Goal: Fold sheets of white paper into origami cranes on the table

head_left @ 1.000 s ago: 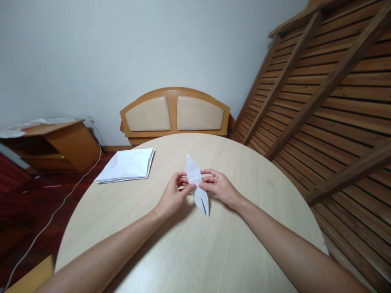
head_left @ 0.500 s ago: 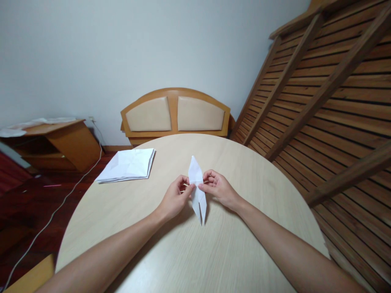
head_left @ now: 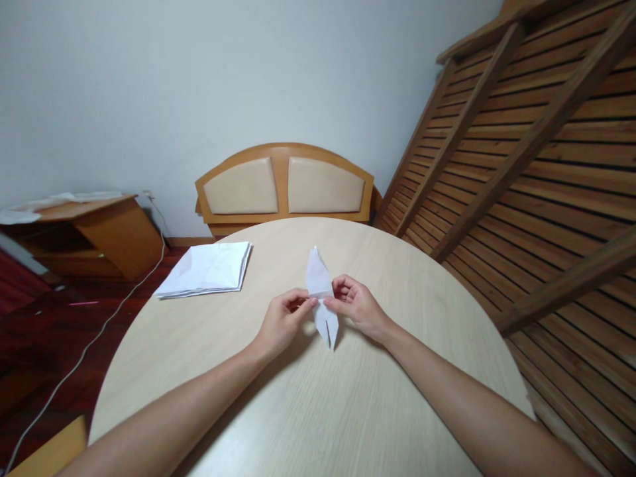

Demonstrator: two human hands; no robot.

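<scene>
A folded piece of white paper (head_left: 318, 275), long and pointed at both ends, is held between my two hands above the table. Its near end is split into two narrow points by a slit, and a crease crosses its middle. My left hand (head_left: 284, 318) pinches the left edge between thumb and fingers. On the opposite edge, my right hand (head_left: 362, 308) grips the paper the same way, its thumb on top. The fingers behind the paper are partly hidden.
A stack of white paper sheets (head_left: 206, 268) lies at the round table's (head_left: 397, 265) left. Beyond the table stands a padded headboard (head_left: 283, 185). Wooden slatted panels (head_left: 521, 165) lean on the right. A low cabinet (head_left: 109, 232) and a white cable (head_left: 102, 331) are on the left.
The paper has tilted in my hands: its near split points look shorter and its far tip sits slightly higher. Both hands keep their hold, and the left wrist has turned slightly.
</scene>
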